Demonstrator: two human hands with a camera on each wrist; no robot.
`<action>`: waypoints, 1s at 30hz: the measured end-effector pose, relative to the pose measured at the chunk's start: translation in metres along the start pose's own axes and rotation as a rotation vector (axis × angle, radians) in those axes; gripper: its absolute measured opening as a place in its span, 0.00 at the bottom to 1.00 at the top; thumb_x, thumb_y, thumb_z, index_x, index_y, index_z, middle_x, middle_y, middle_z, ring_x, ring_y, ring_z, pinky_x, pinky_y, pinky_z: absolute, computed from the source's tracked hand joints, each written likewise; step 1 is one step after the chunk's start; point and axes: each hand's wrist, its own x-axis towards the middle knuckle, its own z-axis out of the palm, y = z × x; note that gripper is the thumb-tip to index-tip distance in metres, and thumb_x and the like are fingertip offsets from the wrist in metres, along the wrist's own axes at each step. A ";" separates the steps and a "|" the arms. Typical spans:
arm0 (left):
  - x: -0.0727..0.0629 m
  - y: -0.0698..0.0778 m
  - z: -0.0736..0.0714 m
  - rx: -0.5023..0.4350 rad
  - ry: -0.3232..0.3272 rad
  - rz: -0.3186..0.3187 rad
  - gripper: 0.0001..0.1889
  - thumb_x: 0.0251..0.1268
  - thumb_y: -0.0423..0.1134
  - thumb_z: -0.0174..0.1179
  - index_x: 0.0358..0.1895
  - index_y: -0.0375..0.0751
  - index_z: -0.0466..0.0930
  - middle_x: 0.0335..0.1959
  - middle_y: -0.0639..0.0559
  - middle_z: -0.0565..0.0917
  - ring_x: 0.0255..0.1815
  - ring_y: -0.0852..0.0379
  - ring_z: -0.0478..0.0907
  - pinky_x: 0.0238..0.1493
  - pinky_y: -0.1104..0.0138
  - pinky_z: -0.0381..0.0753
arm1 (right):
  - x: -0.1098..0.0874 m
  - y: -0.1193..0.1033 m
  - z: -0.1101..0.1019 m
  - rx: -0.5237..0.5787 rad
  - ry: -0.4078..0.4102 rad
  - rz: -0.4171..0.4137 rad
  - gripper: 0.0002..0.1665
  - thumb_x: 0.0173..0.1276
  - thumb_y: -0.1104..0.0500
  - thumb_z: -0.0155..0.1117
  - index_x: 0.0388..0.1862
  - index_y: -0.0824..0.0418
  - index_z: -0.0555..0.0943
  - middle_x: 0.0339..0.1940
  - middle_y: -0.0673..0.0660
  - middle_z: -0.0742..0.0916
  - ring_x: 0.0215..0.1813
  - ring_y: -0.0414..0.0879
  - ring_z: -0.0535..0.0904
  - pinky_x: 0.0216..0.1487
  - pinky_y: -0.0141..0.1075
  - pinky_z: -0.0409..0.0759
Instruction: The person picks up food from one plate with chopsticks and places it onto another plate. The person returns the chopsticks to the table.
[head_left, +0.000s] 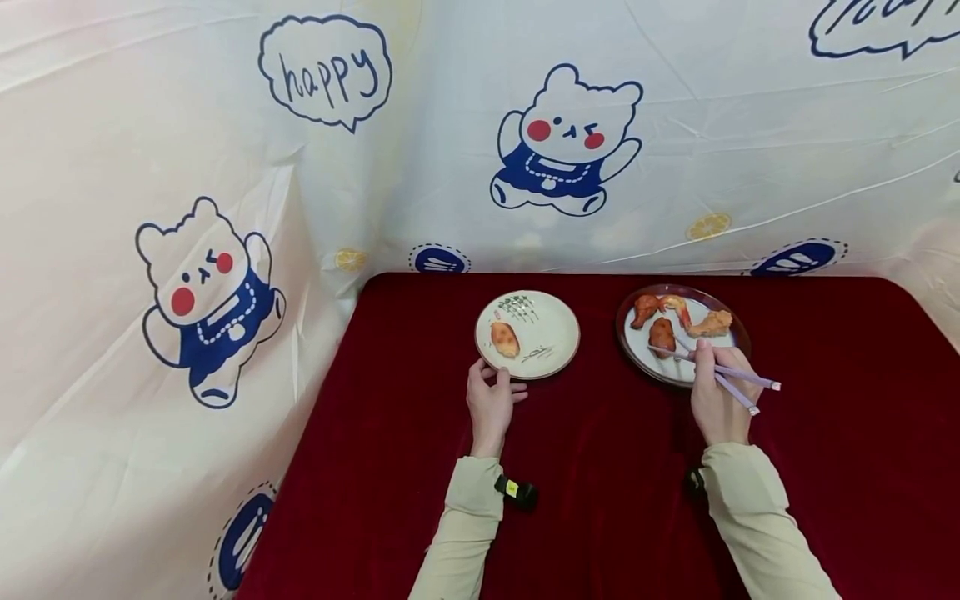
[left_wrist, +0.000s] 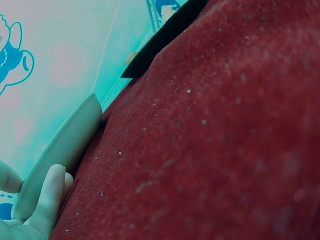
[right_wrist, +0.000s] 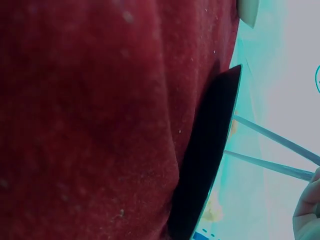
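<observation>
Chopsticks [head_left: 753,378] of pale purple slanted through my right hand [head_left: 720,400], my fingers curled round them, their thin ends reaching over the dark-rimmed plate [head_left: 639,347] on the right side of the table [head_left: 600,467]. That plate held four pieces of food on its white inside: a brown drumstick [head_left: 644,311] at the far left, a curled shrimp [head_left: 678,310] beside it, a craggy golden piece [head_left: 711,324] to the right, and a rounded reddish-brown piece [head_left: 662,336] nearer me. The chopstick tips were at that rounded piece; I could not tell whether they gripped it. My left hand [head_left: 491,408] pinched the near edge of the cream plate [head_left: 557,332], which sat well apart to the left. On it lay a single golden-brown oval piece [head_left: 505,339], left of the middle, beside dark printed patterns [head_left: 517,309]. From the right wrist, the dark outer side of the dark-rimmed plate hid most of its food.
</observation>
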 end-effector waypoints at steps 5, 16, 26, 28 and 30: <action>0.000 0.001 -0.001 -0.012 -0.006 -0.011 0.25 0.72 0.38 0.50 0.70 0.41 0.60 0.54 0.39 0.73 0.32 0.48 0.87 0.33 0.64 0.90 | 0.006 0.002 -0.001 0.027 0.010 0.077 0.23 0.72 0.53 0.56 0.24 0.68 0.85 0.20 0.29 0.73 0.28 0.23 0.68 0.27 0.20 0.63; 0.001 -0.001 -0.002 -0.004 -0.012 -0.007 0.26 0.73 0.39 0.50 0.71 0.41 0.58 0.56 0.38 0.73 0.33 0.45 0.87 0.34 0.62 0.90 | 0.018 0.011 -0.011 0.342 0.074 0.468 0.19 0.69 0.52 0.61 0.22 0.61 0.86 0.14 0.38 0.83 0.17 0.32 0.74 0.18 0.21 0.69; -0.010 0.017 -0.003 0.001 -0.013 0.005 0.25 0.72 0.36 0.49 0.69 0.36 0.60 0.53 0.36 0.73 0.33 0.44 0.87 0.35 0.61 0.90 | 0.034 0.034 -0.043 1.027 0.260 0.958 0.10 0.65 0.62 0.65 0.29 0.69 0.79 0.16 0.59 0.85 0.11 0.45 0.74 0.08 0.31 0.73; -0.018 0.029 -0.004 0.009 -0.020 -0.002 0.25 0.72 0.34 0.48 0.69 0.34 0.59 0.53 0.35 0.73 0.35 0.40 0.86 0.37 0.58 0.90 | 0.034 0.037 -0.050 1.071 0.291 1.017 0.10 0.66 0.62 0.65 0.31 0.69 0.78 0.17 0.60 0.85 0.11 0.47 0.73 0.08 0.33 0.72; -0.025 0.040 -0.005 0.016 -0.029 -0.007 0.25 0.73 0.33 0.48 0.70 0.32 0.58 0.54 0.34 0.72 0.38 0.37 0.85 0.39 0.56 0.89 | 0.034 0.038 -0.055 1.086 0.319 1.032 0.10 0.66 0.61 0.64 0.31 0.68 0.77 0.17 0.60 0.85 0.10 0.48 0.72 0.08 0.34 0.72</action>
